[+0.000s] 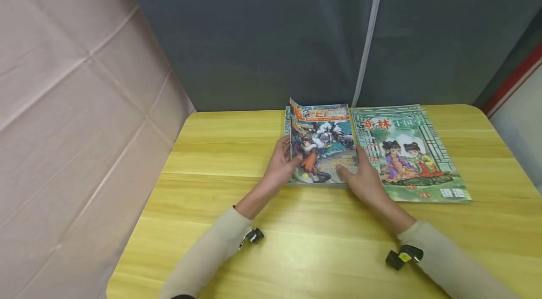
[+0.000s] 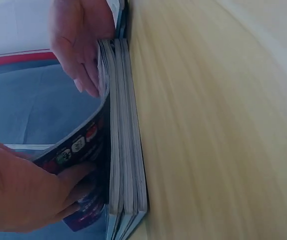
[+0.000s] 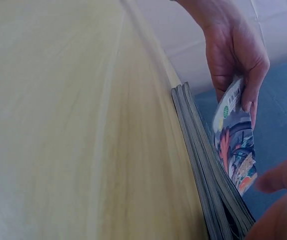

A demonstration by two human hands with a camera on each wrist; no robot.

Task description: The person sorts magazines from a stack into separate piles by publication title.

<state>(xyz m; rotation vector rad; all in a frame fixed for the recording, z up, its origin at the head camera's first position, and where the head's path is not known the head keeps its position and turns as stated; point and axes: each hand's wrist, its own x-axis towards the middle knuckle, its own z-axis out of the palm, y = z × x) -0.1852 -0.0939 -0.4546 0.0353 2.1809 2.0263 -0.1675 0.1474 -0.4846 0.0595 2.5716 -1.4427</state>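
A comic-style magazine (image 1: 323,143) with orange "FEI" lettering lies on top of a stack (image 2: 123,135) of magazines. My left hand (image 1: 280,162) grips its left edge, thumb on the cover and fingers beneath. That side is bent up off the stack, as the right wrist view also shows; how many pages are lifted I cannot tell. At the magazine's right edge is my right hand (image 1: 365,176), its thumb over the cover and its fingers extended along the side. In the left wrist view the right hand (image 2: 81,42) shows fairly straight fingers beside the stack.
A second stack, topped by a green magazine (image 1: 412,153) with two cartoon figures, lies just right of the first. Both are on a yellow wooden table (image 1: 220,157). A dark curtain (image 1: 254,35) hangs behind the table's far edge, and pale cloth (image 1: 76,139) covers the left side.
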